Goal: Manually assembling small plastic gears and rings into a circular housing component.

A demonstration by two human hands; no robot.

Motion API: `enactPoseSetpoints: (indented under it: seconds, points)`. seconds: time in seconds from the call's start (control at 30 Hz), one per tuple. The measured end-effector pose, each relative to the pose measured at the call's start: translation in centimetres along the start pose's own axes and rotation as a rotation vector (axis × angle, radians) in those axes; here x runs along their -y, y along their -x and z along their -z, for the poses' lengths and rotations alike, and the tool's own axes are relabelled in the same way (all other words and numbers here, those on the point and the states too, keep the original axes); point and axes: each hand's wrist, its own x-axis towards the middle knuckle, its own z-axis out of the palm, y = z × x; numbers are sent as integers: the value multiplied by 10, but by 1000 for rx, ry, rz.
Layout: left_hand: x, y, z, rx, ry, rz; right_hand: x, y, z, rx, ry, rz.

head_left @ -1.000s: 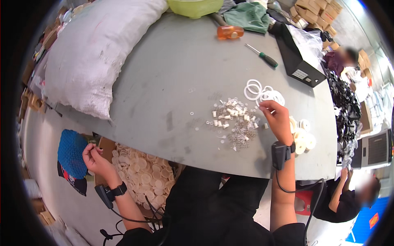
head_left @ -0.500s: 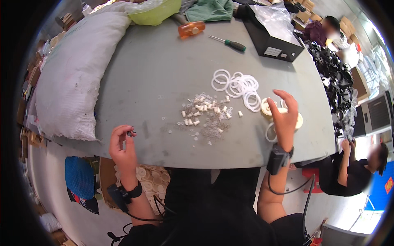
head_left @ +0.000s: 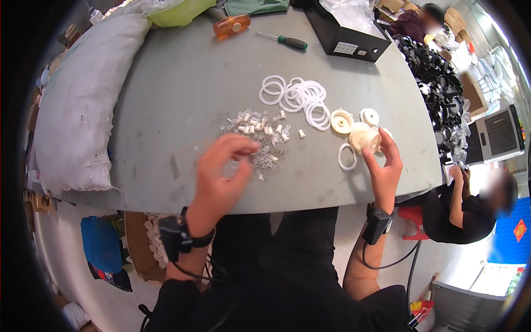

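Observation:
My right hand [head_left: 385,169] grips a cream round plastic cap [head_left: 369,141] between thumb and fingers, at the table's right side. Touching or close to it are another cream cap [head_left: 358,131], a cap with a central post [head_left: 342,121] and a smaller white round part [head_left: 369,116]. One white ring [head_left: 347,156] lies just left of my right hand. My left hand [head_left: 218,171], smeared by motion, hovers at the near left edge of a pile of small clear parts [head_left: 268,157]. Its thumb and fingers are bent; whether anything is between them is hidden. Small white cylinders [head_left: 257,127] lie on the pile.
Several white rings [head_left: 304,95] overlap beyond the pile. Farther back are an orange-handled tool [head_left: 231,26], a green-handled screwdriver [head_left: 285,40] and a black box [head_left: 351,41]. A big white sack [head_left: 83,105] fills the left side. A person [head_left: 464,205] sits at the right.
My left hand has moved right and forward to the small parts. My right hand has lowered onto the cream caps and closed on one. The whole view has shifted slightly.

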Motion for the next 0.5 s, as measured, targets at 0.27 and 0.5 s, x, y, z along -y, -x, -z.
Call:
enactPoseSetpoints:
  seconds: [0.27, 0.5]
  points:
    - [-6, -13, -61, 168, 337, 239, 61, 18, -46, 314, -334, 119]
    - [28, -6, -41, -37, 690, 332, 49, 20, -71, 285, -285, 122]
